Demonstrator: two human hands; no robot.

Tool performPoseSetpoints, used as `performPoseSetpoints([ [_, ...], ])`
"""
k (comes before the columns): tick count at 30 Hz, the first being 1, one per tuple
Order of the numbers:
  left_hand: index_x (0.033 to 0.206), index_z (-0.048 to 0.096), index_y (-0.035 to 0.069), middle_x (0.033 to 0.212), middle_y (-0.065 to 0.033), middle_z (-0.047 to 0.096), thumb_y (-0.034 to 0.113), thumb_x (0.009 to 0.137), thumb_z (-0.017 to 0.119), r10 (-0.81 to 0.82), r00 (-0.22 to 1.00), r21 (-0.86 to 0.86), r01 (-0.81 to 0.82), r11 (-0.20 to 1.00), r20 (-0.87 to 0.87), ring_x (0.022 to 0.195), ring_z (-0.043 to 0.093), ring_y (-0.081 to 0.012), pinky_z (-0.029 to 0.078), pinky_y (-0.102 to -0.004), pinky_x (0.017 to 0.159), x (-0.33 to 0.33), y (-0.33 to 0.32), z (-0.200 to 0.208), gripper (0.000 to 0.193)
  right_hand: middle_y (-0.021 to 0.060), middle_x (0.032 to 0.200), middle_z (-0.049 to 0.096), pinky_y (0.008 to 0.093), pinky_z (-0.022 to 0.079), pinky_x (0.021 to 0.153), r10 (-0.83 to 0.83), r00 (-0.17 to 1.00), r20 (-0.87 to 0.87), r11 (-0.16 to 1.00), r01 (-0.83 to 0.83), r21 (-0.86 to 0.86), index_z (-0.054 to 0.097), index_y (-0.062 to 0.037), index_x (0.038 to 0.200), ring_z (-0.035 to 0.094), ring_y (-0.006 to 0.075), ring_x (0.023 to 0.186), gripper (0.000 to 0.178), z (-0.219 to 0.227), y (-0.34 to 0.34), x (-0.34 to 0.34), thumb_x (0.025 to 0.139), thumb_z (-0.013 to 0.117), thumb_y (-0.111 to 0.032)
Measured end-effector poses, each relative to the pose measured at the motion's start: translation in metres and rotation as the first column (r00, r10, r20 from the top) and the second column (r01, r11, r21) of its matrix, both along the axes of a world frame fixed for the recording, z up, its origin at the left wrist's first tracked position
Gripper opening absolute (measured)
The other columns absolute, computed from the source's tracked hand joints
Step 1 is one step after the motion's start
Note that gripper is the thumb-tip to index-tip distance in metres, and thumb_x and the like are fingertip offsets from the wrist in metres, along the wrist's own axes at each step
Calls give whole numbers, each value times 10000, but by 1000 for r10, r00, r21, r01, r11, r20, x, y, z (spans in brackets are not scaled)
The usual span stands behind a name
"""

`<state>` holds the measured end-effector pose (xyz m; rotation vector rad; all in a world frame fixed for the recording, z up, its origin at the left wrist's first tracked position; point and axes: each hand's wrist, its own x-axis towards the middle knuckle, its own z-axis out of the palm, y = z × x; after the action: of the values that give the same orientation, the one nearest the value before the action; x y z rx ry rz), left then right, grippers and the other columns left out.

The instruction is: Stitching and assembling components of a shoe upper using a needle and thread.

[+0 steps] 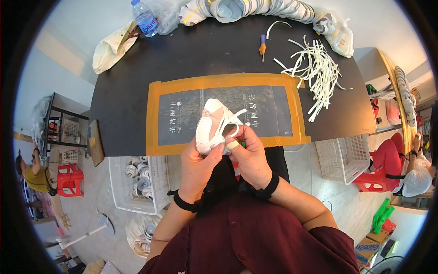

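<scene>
A small white and pink shoe [211,123] is held over the near edge of the taped mat, its toe pointing away from me. My left hand [200,157] is closed round its heel end, thumb along the side. At the shoe's opening, my right hand [248,155] is closed, thumb and fingers pinching by the white shoelace [234,119], which loops up with one end free. A pale band wraps the right thumb. A thin dark item with a green part [243,144] shows at the right fingers; its kind is unclear.
The dark table carries a taped mat [223,80], a heap of white laces [319,73], a screwdriver-like tool [263,45], a bottle [146,20] and a row of shoes [255,8]. White crates [155,182] stand below. People sit at both sides.
</scene>
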<state>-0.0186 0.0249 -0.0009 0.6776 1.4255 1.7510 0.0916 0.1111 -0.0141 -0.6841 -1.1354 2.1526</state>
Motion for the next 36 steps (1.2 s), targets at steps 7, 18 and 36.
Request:
performPoseSetpoints([
  [7, 1180, 610, 27, 1028, 27, 640, 37, 897, 677, -71, 997, -2, 71, 997, 0, 878, 552, -26, 460, -210, 752, -4, -4, -1, 291, -69, 849, 513, 178, 373, 594, 12, 998, -54, 1000, -12, -3, 530, -116, 1033, 423, 5, 694, 101, -8, 0, 2, 996, 591, -187],
  [18, 1175, 614, 20, 1024, 28, 635, 50, 905, 678, -47, 999, 10, 47, 999, 12, 877, 538, -27, 451, -211, 749, -1, -1, 2, 279, -67, 850, 506, 177, 375, 593, -15, 998, -56, 1000, 16, 17, 521, -113, 1035, 419, 7, 694, 123, -9, -1, 0, 998, 591, -207],
  [36, 1126, 627, 18, 958, 44, 616, 34, 904, 669, 14, 1000, 5, -15, 1000, 13, 800, 505, -6, 427, -191, 671, 4, 0, 2, 227, -64, 808, 495, 188, 390, 586, -3, 999, 49, 998, -1, 67, 528, -99, 1031, 434, 18, 675, 130, 1, 0, -1, 1001, 587, -211],
])
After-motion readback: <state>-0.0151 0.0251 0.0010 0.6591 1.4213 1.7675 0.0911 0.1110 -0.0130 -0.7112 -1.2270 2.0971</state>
